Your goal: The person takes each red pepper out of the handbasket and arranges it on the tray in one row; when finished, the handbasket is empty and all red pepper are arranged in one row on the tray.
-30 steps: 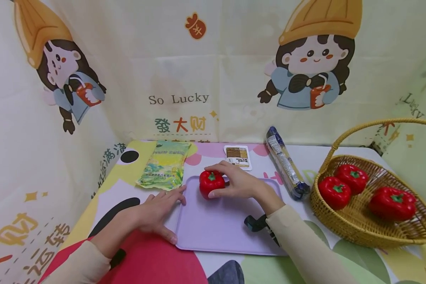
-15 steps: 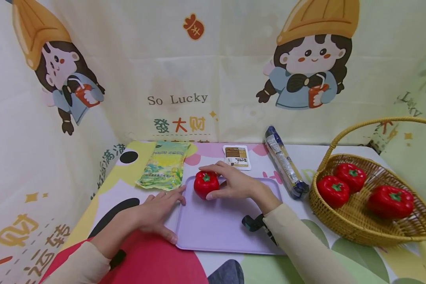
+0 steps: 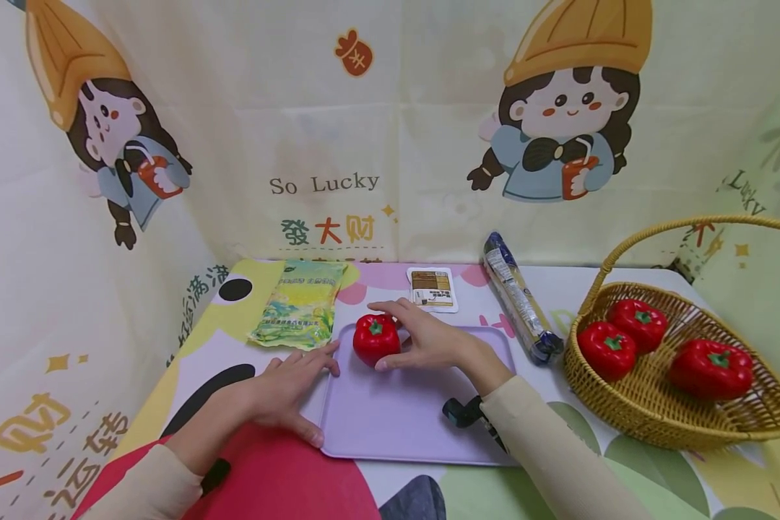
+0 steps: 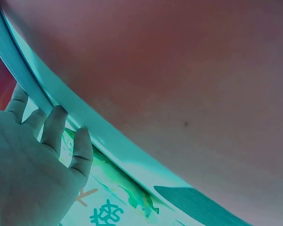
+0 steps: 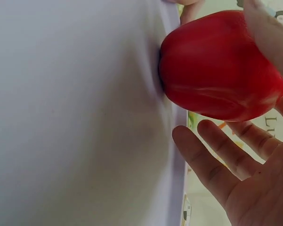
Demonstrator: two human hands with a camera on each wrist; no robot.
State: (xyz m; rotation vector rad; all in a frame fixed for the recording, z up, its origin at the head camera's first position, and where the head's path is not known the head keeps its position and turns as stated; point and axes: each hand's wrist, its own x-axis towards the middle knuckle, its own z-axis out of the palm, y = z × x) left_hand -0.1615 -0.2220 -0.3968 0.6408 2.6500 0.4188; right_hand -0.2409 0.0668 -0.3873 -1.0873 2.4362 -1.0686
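A red bell pepper [image 3: 375, 339] with a green stem stands upright on the back left part of a lilac tray [image 3: 396, 433]. My right hand [image 3: 432, 338] is around its right side, index finger over the far edge and thumb in front. In the right wrist view the fingers [image 5: 202, 160] are spread and a gap separates several of them from the pepper [image 5: 216, 70], while the thumb overlaps it. My left hand [image 3: 286, 393] lies at the tray's left edge, fingers loosely extended, fingertips and thumb right at the rim. The left wrist view shows those fingers along the rim [image 4: 103, 127].
A wicker basket [image 3: 643, 422] with three red bell peppers stands at the right. Behind the tray lie a green-yellow packet [image 3: 302, 303], a small white-and-brown packet [image 3: 432, 289] and a long blue-ended package [image 3: 520, 296]. A printed cloth hangs behind the table.
The pepper has moved slightly left on the tray along with my right hand. Since then my right fingers have loosened around it. My left hand has stayed at the tray's edge.
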